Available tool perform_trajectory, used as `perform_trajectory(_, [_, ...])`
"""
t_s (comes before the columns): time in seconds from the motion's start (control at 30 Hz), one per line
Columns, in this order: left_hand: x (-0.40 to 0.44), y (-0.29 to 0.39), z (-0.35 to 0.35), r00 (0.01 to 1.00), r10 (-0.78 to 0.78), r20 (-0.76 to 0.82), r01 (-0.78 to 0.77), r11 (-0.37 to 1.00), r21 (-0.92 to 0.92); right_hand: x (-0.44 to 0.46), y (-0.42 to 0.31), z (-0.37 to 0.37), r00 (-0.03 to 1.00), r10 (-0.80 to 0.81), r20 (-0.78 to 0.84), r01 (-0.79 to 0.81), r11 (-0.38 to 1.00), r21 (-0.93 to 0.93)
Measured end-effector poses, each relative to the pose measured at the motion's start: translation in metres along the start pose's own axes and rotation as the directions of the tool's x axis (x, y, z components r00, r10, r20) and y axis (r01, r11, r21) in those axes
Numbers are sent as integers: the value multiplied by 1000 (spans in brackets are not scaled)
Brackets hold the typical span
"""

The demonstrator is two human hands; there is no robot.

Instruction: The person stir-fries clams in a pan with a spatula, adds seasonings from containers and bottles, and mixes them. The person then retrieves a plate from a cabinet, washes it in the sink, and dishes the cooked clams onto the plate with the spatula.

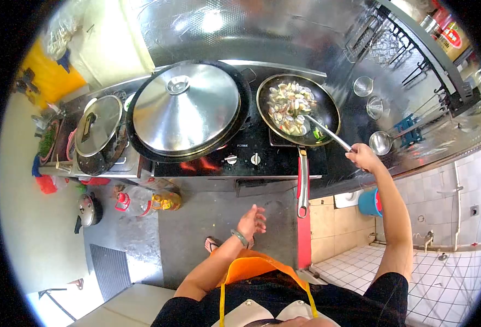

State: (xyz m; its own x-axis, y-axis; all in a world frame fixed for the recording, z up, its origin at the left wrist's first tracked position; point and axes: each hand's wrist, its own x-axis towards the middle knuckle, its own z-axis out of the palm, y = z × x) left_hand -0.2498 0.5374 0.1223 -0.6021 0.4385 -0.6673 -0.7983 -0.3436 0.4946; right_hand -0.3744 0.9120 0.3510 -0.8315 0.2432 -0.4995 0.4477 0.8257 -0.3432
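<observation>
My right hand (364,158) is closed around the handle of a long metal cooking utensil (333,135). Its far end sits among clams (290,103) in a dark frying pan (327,106) on the right burner, so the head's shape is hard to make out. Green pieces (318,133) lie by the utensil. The pan's red and silver handle (303,185) points toward me, with neither hand on it. My left hand (251,222) hangs in front of the stove, left of that handle, fingers spread and holding nothing.
A big wok with a domed metal lid (186,117) covers the left burner. Farther left is a glass-lidded pan (98,125). A strainer and ladle (381,143) lie on the right counter beneath a utensil rack (431,60). Bottles (137,203) and a pot (89,210) stand low at left.
</observation>
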Motion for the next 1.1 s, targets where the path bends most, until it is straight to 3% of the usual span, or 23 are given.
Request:
perform_trajectory(0.03, [0,-4,-11,1000,-11,-16,11,1000,-12,-1,3,5,999,9,-50,-9,1000,-15])
perform_trajectory(0.17, [5,-17,-51,996,-53,-68,53,999,-6,-17,15,2,875,-305,-376,195,933,-304])
perform_trajectory(0.3, [3,-24,-67,996,-38,-86,41,998,44,-62,-27,-18,845,-288,-452,23,862,-506])
perform_trajectory(0.43, [3,-26,-71,991,-34,-132,47,994,100,-83,-37,-27,795,-365,-484,-36,769,-639])
perform_trajectory(0.53, [5,-33,-78,990,-28,-141,40,996,80,-73,-23,-43,762,-435,-480,17,754,-656])
perform_trajectory(0.67, [1,-36,-90,981,-52,-189,71,993,94,-38,-9,-59,776,-358,-519,-92,749,-656])
perform_trajectory(0.7, [-3,-34,-91,979,-54,-198,73,993,93,-33,-19,-60,813,-257,-522,-172,751,-637])
perform_trajectory(0.8, [-5,-39,-101,976,-56,-212,74,994,77,-1,-21,-49,839,-239,-489,-141,772,-620])
perform_trajectory(0.9, [-3,-47,-114,974,-69,-215,86,994,70,13,-37,-29,885,-210,-416,8,899,-438])
perform_trajectory(1.0, [-7,-40,-111,969,-57,-239,79,993,86,22,-28,-16,819,-334,-466,95,881,-464])
perform_trajectory(1.1, [-8,-42,-118,967,-53,-250,77,993,88,7,-18,-19,735,-488,-471,132,784,-606])
